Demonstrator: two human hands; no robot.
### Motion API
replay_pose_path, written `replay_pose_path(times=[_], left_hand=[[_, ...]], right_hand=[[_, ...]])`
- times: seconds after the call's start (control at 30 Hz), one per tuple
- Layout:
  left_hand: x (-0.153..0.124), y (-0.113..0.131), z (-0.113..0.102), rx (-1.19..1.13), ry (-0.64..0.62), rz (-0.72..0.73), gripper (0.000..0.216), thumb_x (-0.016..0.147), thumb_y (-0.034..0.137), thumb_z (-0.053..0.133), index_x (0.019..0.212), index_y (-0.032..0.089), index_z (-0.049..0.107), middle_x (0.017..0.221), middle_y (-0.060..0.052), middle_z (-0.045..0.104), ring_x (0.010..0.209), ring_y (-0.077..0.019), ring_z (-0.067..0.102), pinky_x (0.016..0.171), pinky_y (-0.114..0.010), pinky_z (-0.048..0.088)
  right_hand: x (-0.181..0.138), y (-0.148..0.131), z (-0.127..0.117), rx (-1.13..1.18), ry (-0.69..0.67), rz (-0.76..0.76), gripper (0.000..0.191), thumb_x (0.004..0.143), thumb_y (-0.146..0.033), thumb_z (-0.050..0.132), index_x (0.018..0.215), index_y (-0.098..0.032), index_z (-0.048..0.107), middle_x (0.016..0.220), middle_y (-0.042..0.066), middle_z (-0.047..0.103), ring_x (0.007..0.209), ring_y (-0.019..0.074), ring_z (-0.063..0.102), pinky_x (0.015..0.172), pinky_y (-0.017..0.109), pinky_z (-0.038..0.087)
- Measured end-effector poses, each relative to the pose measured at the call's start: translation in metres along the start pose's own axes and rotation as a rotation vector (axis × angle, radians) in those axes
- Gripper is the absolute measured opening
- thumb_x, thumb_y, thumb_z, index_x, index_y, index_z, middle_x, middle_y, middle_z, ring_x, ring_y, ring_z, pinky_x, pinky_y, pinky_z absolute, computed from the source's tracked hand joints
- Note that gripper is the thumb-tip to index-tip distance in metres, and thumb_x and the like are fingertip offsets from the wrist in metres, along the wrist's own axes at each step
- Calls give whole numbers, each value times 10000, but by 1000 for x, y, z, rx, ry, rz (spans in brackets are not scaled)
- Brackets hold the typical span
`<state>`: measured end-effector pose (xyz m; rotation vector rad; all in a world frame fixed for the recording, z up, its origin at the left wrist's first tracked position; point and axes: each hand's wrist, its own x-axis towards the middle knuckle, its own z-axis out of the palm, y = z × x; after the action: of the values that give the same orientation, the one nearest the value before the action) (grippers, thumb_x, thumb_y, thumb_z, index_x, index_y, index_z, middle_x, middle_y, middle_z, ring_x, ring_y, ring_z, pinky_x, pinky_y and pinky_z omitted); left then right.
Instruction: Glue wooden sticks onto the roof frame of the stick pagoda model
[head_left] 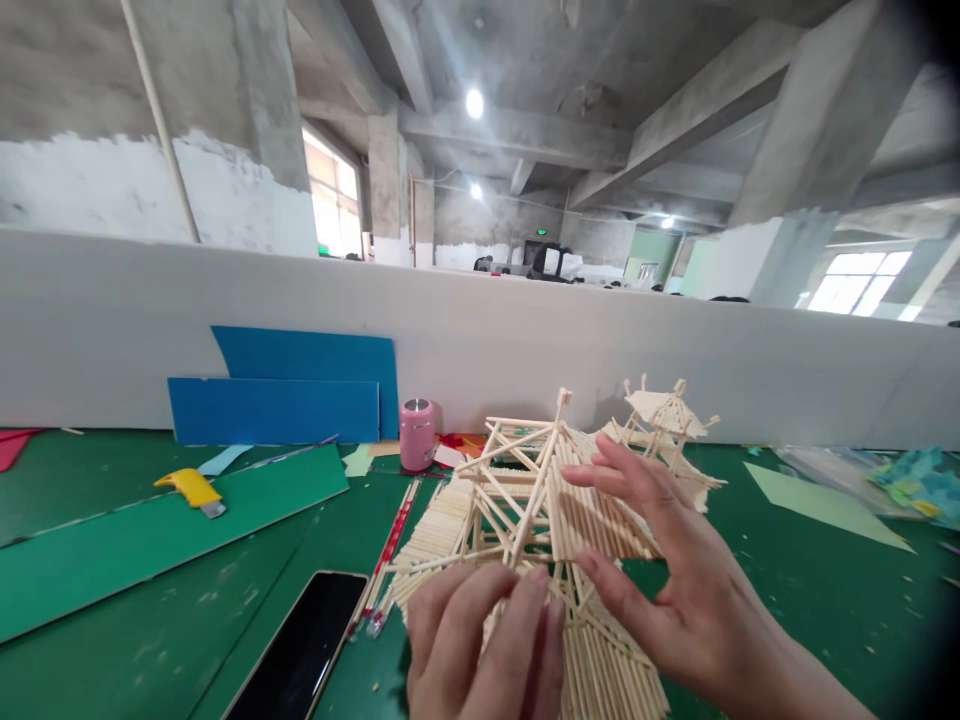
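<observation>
A model pavilion built of thin pale wooden sticks stands in front of me, its upper roof partly covered with sticks and partly bare frame. My left hand is at the near side of the model with its fingers bent and close together. Whatever its fingertips hold is hidden. My right hand is beside the covered roof panel, thumb and fingers spread, fingertips over or touching the sticks. Lower stick roofing shows below the hands. A smaller stick pavilion stands behind my right hand.
On the green table lie a black phone, red-and-white packets of sticks, a yellow utility knife and a green board. A pink flask and blue boards stand by the white partition. Paper scraps lie right.
</observation>
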<state>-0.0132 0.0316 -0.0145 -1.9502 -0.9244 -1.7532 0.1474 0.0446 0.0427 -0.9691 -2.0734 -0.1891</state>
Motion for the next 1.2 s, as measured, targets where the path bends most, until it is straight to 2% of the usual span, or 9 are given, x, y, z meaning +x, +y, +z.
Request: replay_pose_path(times=[0.07, 0.23, 0.33, 0.6, 0.83, 1.2], left_hand=[[4, -10, -1, 121, -64, 123, 315, 645, 66, 708, 952, 116, 659, 923, -93, 635, 860, -231, 531, 739, -358, 409], [6, -19, 2, 160, -148, 157, 281, 723, 103, 645, 996, 167, 661, 977, -91, 704, 941, -261, 520, 808, -412, 303], [5, -21, 3, 155, -174, 177, 304, 717, 86, 645, 1010, 167, 655, 984, -94, 714, 971, -268, 509, 816, -414, 294], [5, -23, 4, 136, -184, 164, 303, 713, 72, 648, 999, 171, 655, 1017, -108, 697, 965, -273, 511, 789, -424, 333], [6, -25, 4, 142, -188, 166, 295, 715, 71, 647, 997, 156, 648, 1006, -107, 695, 952, -264, 516, 787, -413, 346], [14, -23, 3, 152, -180, 182, 222, 754, 82, 587, 950, 154, 662, 997, -121, 681, 944, -259, 513, 796, -401, 328]], right_hand=[[0, 0, 1, 20, -4, 9, 630, 791, -130, 490, 1361, -134, 222, 1152, 24, 586, 1167, 154, 407, 1003, 308, 292], [1, -2, 2, 16, -45, 18, 611, 800, -89, 434, 1366, -142, 211, 1126, 54, 604, 1164, 171, 411, 972, 355, 325], [3, -2, 2, 11, -79, 25, 605, 801, -81, 417, 1366, -133, 207, 1127, 65, 611, 1181, 177, 393, 975, 368, 319], [5, -1, 5, 8, -106, 0, 628, 787, -63, 414, 1372, -120, 192, 1139, 56, 610, 1186, 176, 386, 995, 366, 290], [2, 2, 0, 11, -46, 32, 632, 801, -82, 424, 1378, -167, 182, 1149, 26, 601, 1179, 163, 393, 987, 351, 306], [7, -1, 0, 13, -146, -8, 639, 788, -62, 402, 1379, -129, 170, 1188, 43, 591, 1222, 172, 342, 1011, 368, 266]])
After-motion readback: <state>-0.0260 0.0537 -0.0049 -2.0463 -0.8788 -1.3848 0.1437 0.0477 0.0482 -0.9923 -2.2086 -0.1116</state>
